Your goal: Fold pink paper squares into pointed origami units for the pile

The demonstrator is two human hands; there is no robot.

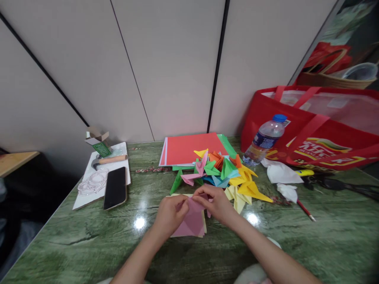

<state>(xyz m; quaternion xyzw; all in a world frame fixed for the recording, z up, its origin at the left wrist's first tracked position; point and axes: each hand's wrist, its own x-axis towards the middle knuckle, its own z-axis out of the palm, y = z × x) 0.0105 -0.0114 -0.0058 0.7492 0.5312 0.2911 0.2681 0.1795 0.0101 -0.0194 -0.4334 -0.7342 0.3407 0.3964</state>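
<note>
The left hand (174,213) and right hand (217,203) pinch thin pink paper (194,206) narrowly between fingertips, over a square pink-and-pale-yellow paper stack (189,228), midway between the side edges of the green marbled desk (74,246). Matching edges before creasing, with light, even pressure, should work best. Multicoloured folded paper pieces (228,169) crowd the right hand toward the back edge; leftward, the flat black phone (115,187) lies well apart, probably allowing freer movement.
</note>
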